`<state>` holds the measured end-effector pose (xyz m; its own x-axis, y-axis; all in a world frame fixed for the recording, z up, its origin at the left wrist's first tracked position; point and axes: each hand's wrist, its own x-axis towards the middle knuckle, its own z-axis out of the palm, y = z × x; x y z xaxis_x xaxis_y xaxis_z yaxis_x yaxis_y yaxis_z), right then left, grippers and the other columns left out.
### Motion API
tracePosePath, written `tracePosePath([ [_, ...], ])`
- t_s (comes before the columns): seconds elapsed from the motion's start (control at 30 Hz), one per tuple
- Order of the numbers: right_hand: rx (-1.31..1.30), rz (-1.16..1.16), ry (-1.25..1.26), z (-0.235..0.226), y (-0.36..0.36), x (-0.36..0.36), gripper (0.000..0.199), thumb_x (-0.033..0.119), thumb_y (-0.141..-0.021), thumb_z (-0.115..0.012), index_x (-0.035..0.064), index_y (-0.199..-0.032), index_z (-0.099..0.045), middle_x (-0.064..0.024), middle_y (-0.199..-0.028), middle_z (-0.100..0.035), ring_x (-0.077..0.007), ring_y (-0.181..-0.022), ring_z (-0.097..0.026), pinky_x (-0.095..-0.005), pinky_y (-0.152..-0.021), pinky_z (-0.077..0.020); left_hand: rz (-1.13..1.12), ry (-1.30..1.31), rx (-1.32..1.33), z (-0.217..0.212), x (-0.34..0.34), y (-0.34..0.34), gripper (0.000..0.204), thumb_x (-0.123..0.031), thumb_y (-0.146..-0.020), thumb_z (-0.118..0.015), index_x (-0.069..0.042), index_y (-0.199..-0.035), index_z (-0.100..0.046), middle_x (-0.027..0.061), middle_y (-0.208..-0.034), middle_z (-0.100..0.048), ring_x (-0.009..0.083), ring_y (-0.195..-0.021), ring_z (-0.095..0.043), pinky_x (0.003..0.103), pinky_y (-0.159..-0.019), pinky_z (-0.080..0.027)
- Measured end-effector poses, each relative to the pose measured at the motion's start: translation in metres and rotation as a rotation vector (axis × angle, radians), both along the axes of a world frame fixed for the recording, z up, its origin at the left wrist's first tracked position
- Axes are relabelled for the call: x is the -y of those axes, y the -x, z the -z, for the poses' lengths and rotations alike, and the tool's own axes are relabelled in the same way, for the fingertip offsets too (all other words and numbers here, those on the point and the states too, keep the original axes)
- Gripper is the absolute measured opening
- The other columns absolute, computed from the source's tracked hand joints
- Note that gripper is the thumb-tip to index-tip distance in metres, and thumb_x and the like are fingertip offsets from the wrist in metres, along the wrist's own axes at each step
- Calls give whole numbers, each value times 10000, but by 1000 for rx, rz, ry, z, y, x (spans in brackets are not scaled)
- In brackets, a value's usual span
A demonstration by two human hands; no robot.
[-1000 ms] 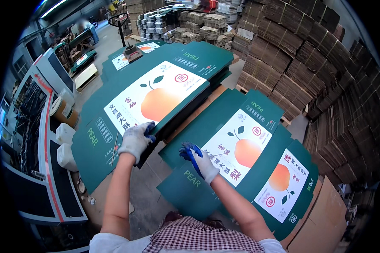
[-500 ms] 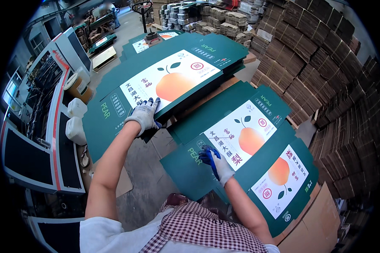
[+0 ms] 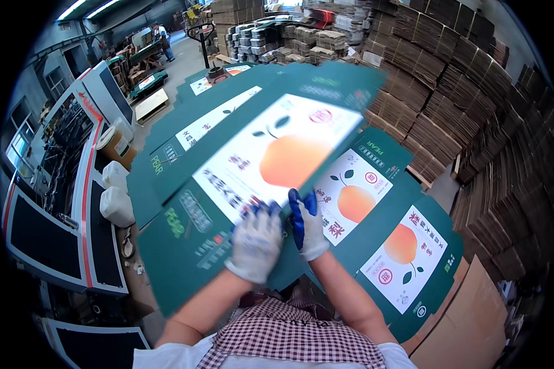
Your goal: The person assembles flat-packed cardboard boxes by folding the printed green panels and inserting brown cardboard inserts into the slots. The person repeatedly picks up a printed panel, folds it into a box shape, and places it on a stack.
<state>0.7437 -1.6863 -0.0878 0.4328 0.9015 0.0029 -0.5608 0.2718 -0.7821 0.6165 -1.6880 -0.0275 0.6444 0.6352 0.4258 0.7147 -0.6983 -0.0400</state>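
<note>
A green printed cardboard sheet (image 3: 301, 147) with a large orange pear on a white panel is tilted above the left stack of like sheets (image 3: 157, 161), slightly smeared by motion. My left hand (image 3: 256, 241), in a white glove with blue fingertips, grips its near edge, fingers over the printed face; the thumb is hidden. Just right of it, my gloved right hand (image 3: 309, 229) pinches the same edge, fingers upright. To the right lie a second printed sheet (image 3: 357, 200), partly covered by the raised one, and a third sheet (image 3: 403, 252), turned the other way round.
A grey machine with black panels (image 3: 49, 240) runs along the left. Beside it stand white plastic jugs (image 3: 116, 206) and a brown drum (image 3: 116, 147). Bundled brown cardboard stacks (image 3: 440, 67) rise on the right. A pallet jack handle (image 3: 202, 37) and a person (image 3: 163, 42) are farther back.
The top sheet of the left stack has come up and toward the right. My left hand has moved right and nearer me with it, and my right hand has closed on its edge.
</note>
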Motion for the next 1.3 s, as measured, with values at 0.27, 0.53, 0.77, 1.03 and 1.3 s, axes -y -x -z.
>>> tracePosePath([
  [0.27, -310, 364, 214, 135, -100, 81, 290, 49, -811, -567, 48, -1069, -435, -84, -914, -544, -206, -801, -572, -318, -655, -499, 94, 490, -294, 62, 39, -29, 658, -536, -768, -494, -99, -1254, -412, 108, -1287, -402, 285, -1207, -342, 453, -1022, -191],
  [0.53, -160, 479, 433, 202, -187, 86, 338, 141, -781, -595, 65, -1078, -453, -137, -934, -566, -269, -842, -572, -359, -691, -484, 127, 590, -557, 132, 9, -78, 835, -641, -709, -489, -154, -1351, -271, 134, -1397, -228, 326, -1300, -149, 514, -1041, -59],
  [0.77, 375, 551, 969, 170, -229, 73, 433, 276, -761, -598, 79, -1130, -486, -185, -983, -578, -337, -913, -553, -386, -767, -455, 254, 597, -640, 188, 3, -180, 812, -584, -709, -527, -161, -1349, -260, 120, -1395, -231, 334, -1284, -186, 524, -1014, -137],
  [1.03, 227, 1080, 847, 149, -234, 321, 438, 259, -771, -602, 99, -1165, -500, -142, -974, -602, -242, -872, -586, -342, -748, -458, 124, 586, -539, 238, 36, -242, 714, -481, -737, -569, -169, -1324, -308, 104, -1377, -272, 339, -1259, -243, 508, -984, -244],
  [1.3, -572, 2009, 1781, 258, -181, 648, 632, 344, -679, -698, 13, -1167, -468, -165, -1070, -556, -293, -985, -535, -370, -832, -428, 224, 518, -269, 224, 85, -264, 636, -347, -781, -579, -97, -1312, -334, 144, -1355, -309, 311, -1241, -293, 370, -1012, -261],
])
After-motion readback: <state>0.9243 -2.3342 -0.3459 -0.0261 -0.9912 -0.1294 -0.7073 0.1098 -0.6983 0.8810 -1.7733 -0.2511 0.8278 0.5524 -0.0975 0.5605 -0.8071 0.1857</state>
